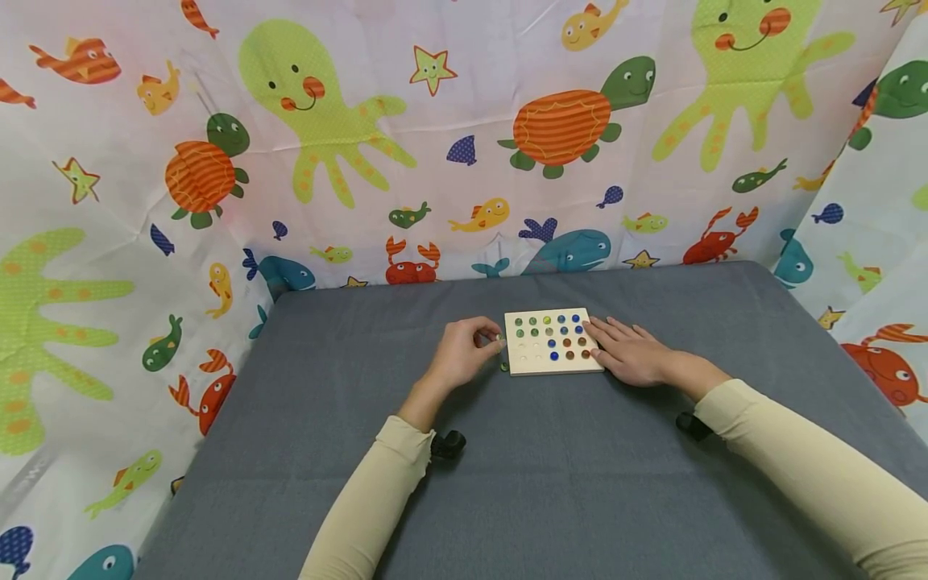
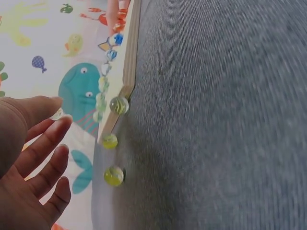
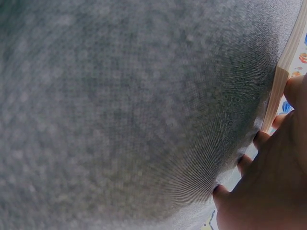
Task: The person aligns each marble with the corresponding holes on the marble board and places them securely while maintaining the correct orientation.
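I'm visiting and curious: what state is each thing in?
Board: flat, partly filled
Seated marbles: in the board
Gray cloth: spread
Loose marbles: on the cloth, beside the board
Held marble: pinched, off the board
Left hand: pinching that marble
Right hand: touching the board's right edge
Patterned curtain: hanging

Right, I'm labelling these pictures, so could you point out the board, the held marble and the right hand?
Board (image 1: 530,352): head view, bare top near its lower-left corner.
Held marble (image 2: 57,115): left wrist view, middle of its visible part.
Right hand (image 1: 631,354): head view, back of the hand.
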Demonstrator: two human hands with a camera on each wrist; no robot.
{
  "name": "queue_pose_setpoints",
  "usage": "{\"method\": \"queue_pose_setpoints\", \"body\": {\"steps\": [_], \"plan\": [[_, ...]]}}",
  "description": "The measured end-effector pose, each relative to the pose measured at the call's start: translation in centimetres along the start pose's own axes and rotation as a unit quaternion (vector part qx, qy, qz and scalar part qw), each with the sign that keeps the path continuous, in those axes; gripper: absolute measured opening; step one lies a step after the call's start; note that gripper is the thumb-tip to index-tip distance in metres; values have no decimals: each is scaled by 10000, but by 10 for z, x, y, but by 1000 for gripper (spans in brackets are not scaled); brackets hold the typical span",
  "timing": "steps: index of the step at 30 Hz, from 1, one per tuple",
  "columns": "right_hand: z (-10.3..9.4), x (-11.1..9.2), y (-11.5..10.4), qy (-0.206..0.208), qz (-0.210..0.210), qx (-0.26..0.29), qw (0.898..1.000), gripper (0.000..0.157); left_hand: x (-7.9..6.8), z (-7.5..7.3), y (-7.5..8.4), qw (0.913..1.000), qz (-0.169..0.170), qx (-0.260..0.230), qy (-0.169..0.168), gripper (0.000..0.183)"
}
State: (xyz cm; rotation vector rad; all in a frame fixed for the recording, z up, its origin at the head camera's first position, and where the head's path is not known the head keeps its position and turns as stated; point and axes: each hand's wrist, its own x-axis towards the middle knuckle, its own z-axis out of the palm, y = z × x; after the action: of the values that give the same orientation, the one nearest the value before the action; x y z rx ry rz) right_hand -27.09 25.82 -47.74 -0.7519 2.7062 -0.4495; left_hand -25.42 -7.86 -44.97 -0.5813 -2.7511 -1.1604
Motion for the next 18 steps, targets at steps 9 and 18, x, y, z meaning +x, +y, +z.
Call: {"method": "queue_pose_setpoints", "body": {"steps": [9, 18], "plan": [[-3, -8, -10, 216, -184, 5, 9996, 67, 4, 8, 7, 9999, 50, 69, -112, 14], [-8, -12, -21, 132, -86, -67, 9999, 63, 11, 20, 15, 9993, 63, 250, -277, 13]]}}
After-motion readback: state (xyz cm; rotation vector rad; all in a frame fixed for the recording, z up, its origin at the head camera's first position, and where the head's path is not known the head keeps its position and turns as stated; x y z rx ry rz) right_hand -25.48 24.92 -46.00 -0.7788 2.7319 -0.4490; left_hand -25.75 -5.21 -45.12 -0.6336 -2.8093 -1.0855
